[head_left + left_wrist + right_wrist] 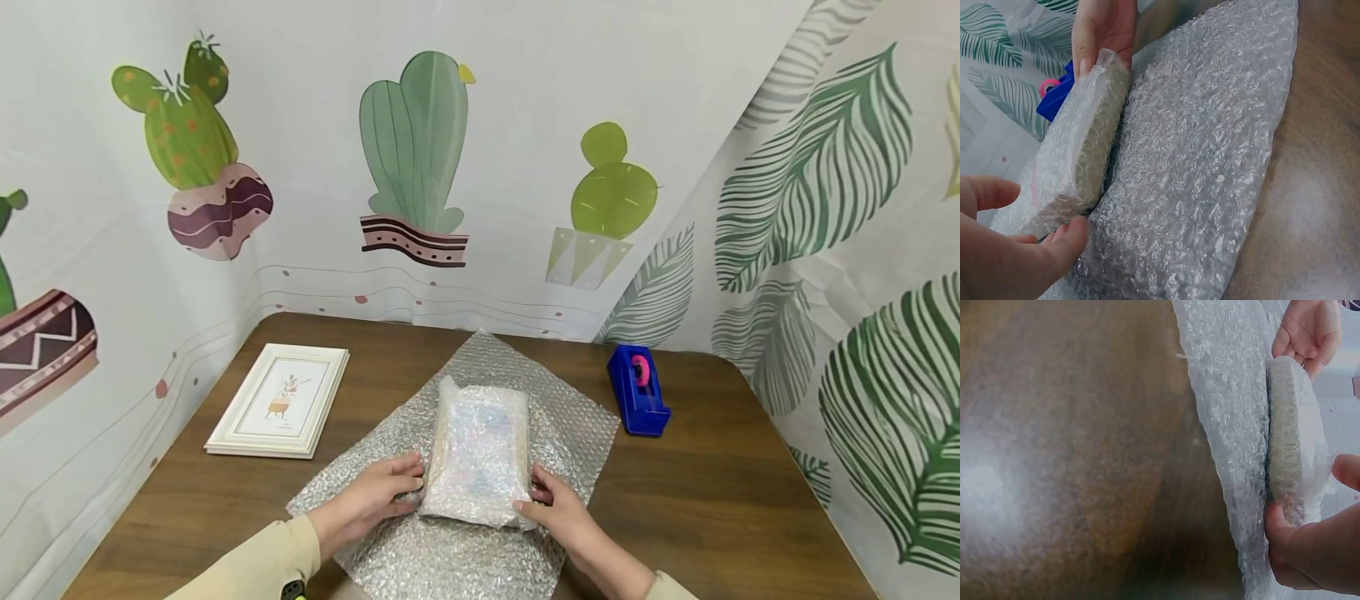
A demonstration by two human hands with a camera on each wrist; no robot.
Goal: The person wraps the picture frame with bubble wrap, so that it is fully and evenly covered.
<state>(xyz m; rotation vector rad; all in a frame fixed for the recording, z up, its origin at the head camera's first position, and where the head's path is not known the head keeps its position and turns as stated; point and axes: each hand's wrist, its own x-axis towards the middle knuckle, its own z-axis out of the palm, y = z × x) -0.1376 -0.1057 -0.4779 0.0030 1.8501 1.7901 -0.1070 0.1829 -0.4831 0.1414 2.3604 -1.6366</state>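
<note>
A flat rectangular package in clear bubble wrap (pixel 482 454) lies on a larger spread sheet of bubble wrap (pixel 450 562). Through the wrap, its pale sides and faint blue and pink patches show on top. My left hand (pixel 372 493) is at the package's left edge; in the left wrist view its fingertips (pixel 1075 232) are right at the lower corner, the thumb held off above. At the opposite side, my right hand (pixel 564 515) grips the near right corner, thumb over the top and fingers (pixel 1279 528) along the lower edge.
A white picture frame (pixel 279 402) with a plant print lies at the left of the brown wooden table (pixel 712 500). To the right of the sheet stands a blue tape dispenser (pixel 637 396) with a pink core. Cactus-and-leaf patterned cloth (pixel 510 167) encloses the back and sides.
</note>
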